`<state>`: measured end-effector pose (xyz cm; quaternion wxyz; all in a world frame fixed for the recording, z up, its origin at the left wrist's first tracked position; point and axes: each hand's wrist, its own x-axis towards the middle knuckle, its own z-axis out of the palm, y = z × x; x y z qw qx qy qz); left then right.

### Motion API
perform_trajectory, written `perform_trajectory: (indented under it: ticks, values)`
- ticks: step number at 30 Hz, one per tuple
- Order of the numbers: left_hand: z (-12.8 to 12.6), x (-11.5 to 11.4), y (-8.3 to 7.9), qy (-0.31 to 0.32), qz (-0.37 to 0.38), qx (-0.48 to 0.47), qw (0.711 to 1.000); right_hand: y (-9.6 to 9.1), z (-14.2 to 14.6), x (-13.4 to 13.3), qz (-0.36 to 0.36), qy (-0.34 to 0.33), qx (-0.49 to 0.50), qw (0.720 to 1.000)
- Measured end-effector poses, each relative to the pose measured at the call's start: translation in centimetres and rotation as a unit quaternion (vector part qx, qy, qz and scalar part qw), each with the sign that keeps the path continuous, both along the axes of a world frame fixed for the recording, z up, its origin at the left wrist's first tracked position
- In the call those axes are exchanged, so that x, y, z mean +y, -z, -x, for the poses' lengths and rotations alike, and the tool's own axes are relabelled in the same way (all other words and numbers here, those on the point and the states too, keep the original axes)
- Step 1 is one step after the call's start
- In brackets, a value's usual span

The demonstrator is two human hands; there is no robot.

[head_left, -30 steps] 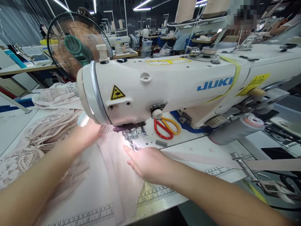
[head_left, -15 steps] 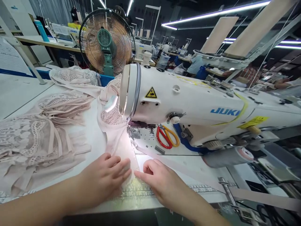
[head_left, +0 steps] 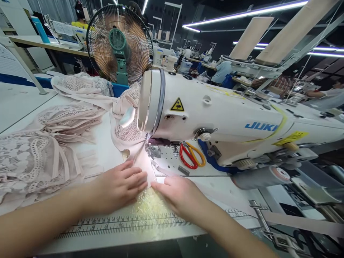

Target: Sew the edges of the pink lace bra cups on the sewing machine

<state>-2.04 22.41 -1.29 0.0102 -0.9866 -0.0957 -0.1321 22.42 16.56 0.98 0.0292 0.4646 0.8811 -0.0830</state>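
My left hand (head_left: 120, 186) lies flat with fingers stretched on a pale pink fabric piece (head_left: 139, 163) just in front of the presser foot (head_left: 152, 151) of a white Juki sewing machine (head_left: 215, 114). My right hand (head_left: 178, 195) rests palm down beside it, fingers together and pointing left, touching the fabric's near edge. A pink elastic strip (head_left: 215, 191) runs from the presser foot to the right across the table. Both hands hold nothing; they press on the cloth.
A heap of pink lace garments (head_left: 45, 150) covers the table's left. Red and yellow scissors (head_left: 190, 154) lie under the machine arm. A fan (head_left: 119, 44) stands behind. A ruler tape (head_left: 120, 224) runs along the table's front edge. Other workers sit far back.
The view shifted from close to the machine to further back. My left hand came out from behind the needle to the front; both hands now lie flat side by side on the fabric.
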Motion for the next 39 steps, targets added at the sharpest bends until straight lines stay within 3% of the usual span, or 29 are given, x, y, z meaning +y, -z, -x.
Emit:
perform_trajectory:
  ticks: [10,16,24,34,39]
  values:
    - [0.2,2.7,-1.1,-0.010,0.017,0.027,0.999,-1.7,1.5,1.9,0.058,0.046,-0.080,0.994]
    - [0.3,4.4,-1.5,-0.020,0.018,0.083,0.996,-3.3,3.0,2.8,0.116,0.068,-0.180,0.974]
    - [-0.2,5.6,-2.0,-0.028,0.042,0.078,0.996,-4.2,4.8,3.4,0.145,0.114,-0.216,0.959]
    - [-0.2,7.9,-1.6,-0.026,-0.068,0.103,0.992,-2.9,6.2,3.6,0.088,0.128,-0.193,0.969]
    - [0.1,9.5,-1.1,-0.060,-0.072,0.103,0.990,-2.1,6.1,2.1,0.093,0.127,-0.179,0.971]
